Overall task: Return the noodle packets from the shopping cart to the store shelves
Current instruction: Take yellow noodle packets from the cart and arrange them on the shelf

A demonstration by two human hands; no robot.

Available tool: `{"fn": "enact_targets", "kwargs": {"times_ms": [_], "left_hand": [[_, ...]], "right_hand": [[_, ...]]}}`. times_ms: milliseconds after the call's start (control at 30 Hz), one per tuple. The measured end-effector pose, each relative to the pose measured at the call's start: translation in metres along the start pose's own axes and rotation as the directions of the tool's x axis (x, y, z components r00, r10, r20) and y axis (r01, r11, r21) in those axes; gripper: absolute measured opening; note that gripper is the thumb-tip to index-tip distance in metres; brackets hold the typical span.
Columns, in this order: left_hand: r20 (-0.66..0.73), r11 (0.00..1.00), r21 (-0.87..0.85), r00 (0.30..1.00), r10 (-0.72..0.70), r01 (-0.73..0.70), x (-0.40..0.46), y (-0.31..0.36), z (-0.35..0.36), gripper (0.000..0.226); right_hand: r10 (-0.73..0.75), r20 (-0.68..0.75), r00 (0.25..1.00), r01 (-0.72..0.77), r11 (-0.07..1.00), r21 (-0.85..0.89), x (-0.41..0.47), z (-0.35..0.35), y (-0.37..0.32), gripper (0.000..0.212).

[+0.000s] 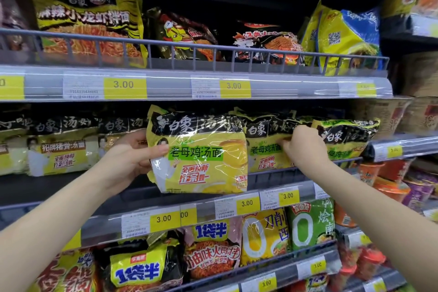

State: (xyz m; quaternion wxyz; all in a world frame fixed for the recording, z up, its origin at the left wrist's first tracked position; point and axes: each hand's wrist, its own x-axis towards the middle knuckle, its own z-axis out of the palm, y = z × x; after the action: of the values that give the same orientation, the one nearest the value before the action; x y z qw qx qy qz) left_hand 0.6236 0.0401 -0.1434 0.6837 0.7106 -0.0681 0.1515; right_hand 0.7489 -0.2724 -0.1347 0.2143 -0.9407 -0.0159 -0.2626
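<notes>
A yellow noodle packet (199, 149) with a black top band and green label stands in front of the middle shelf (166, 211). My left hand (132, 154) grips its left edge, thumb across the front. My right hand (301, 147) has curled fingers on a matching yellow packet (263, 142) standing on the shelf, just right of the held one. Another matching packet (343, 137) stands further right. The shopping cart is out of view.
The upper shelf (189, 83) has a wire rail and holds yellow and black noodle packets. More packets (59, 144) fill the middle shelf's left side. The lower shelf carries several packets (213, 246). Cup noodles (388, 187) stand at the right. Yellow 3.00 price tags line the shelf edges.
</notes>
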Motion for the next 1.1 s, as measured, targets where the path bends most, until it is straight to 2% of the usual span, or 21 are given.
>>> {"fn": "enact_targets", "kwargs": {"times_ms": [100,200,267,333,367,400,433,467,500,533,567,633,700,733,833,1033,1100], "left_hand": [[0.009,1.000,0.022,1.000,0.008,-0.008,0.001,0.001,0.001,0.031],[0.021,0.999,0.052,1.000,0.016,-0.017,0.002,0.002,0.002,0.039],[0.023,0.998,0.058,1.000,0.012,-0.013,0.003,0.002,0.002,0.036],[0.010,0.999,0.047,1.000,0.004,-0.004,0.005,0.004,0.003,0.030],[0.008,0.999,0.039,1.000,0.002,-0.002,0.005,0.005,0.004,0.028],[0.007,1.000,0.031,1.000,0.000,-0.001,0.006,0.005,0.005,0.027],[0.005,1.000,0.024,1.000,0.000,0.000,0.007,0.006,0.005,0.027],[0.003,1.000,0.022,1.000,0.000,0.000,0.007,0.006,0.006,0.027],[0.001,1.000,0.027,1.000,-0.003,0.003,0.007,0.007,0.007,0.028],[0.003,0.999,0.037,1.000,-0.004,0.004,0.007,0.007,0.007,0.029],[0.003,0.999,0.046,1.000,-0.003,0.003,0.007,0.008,0.007,0.029],[0.005,0.998,0.062,1.000,0.005,-0.006,0.007,0.008,0.007,0.027],[0.018,0.997,0.074,1.000,0.012,-0.013,0.007,0.006,0.006,0.030],[0.028,0.997,0.080,1.000,0.013,-0.015,0.006,0.006,0.005,0.033],[0.048,0.997,0.078,0.999,0.024,-0.028,0.004,0.006,0.004,0.045],[0.032,0.996,0.037,0.997,0.076,-0.077,-0.001,0.006,0.002,0.056],[0.035,0.997,0.006,0.997,0.071,-0.072,-0.009,0.004,0.003,0.052]], "right_hand": [[-0.104,0.015,0.994,0.104,0.956,-0.273,-0.007,-0.004,-0.008,0.038],[-0.180,0.094,0.979,0.203,0.859,-0.470,-0.017,-0.010,-0.018,0.016],[-0.214,0.103,0.971,0.235,0.805,-0.544,-0.023,-0.013,-0.021,0.028],[-0.261,0.067,0.963,0.256,0.808,-0.531,-0.027,-0.013,-0.023,0.028],[-0.283,0.026,0.959,0.262,0.845,-0.466,-0.028,-0.013,-0.023,0.021],[-0.308,-0.024,0.951,0.284,0.901,-0.328,-0.030,-0.015,-0.024,0.015],[-0.297,-0.052,0.954,0.290,0.951,-0.106,-0.032,-0.015,-0.026,0.025],[-0.269,-0.032,0.963,0.271,0.949,0.165,-0.034,-0.016,-0.028,0.039],[-0.226,0.031,0.974,0.189,0.874,0.447,-0.036,-0.016,-0.031,0.048],[-0.193,0.146,0.970,0.053,0.758,0.651,-0.038,-0.018,-0.036,0.055],[-0.184,0.277,0.943,-0.100,0.637,0.764,-0.039,-0.018,-0.039,0.061],[-0.238,0.467,0.852,-0.304,0.501,0.810,-0.039,-0.017,-0.045,0.073],[-0.329,0.521,0.788,-0.322,0.501,0.803,-0.038,-0.015,-0.049,0.081],[-0.363,0.518,0.775,-0.303,0.505,0.808,-0.038,-0.014,-0.051,0.078],[-0.389,0.508,0.768,-0.294,0.491,0.820,-0.038,-0.011,-0.056,0.059],[-0.342,0.507,0.791,-0.363,0.404,0.839,-0.035,-0.010,-0.062,0.045],[-0.320,0.484,0.814,-0.362,0.373,0.854,-0.031,-0.011,-0.062,0.045]]}}
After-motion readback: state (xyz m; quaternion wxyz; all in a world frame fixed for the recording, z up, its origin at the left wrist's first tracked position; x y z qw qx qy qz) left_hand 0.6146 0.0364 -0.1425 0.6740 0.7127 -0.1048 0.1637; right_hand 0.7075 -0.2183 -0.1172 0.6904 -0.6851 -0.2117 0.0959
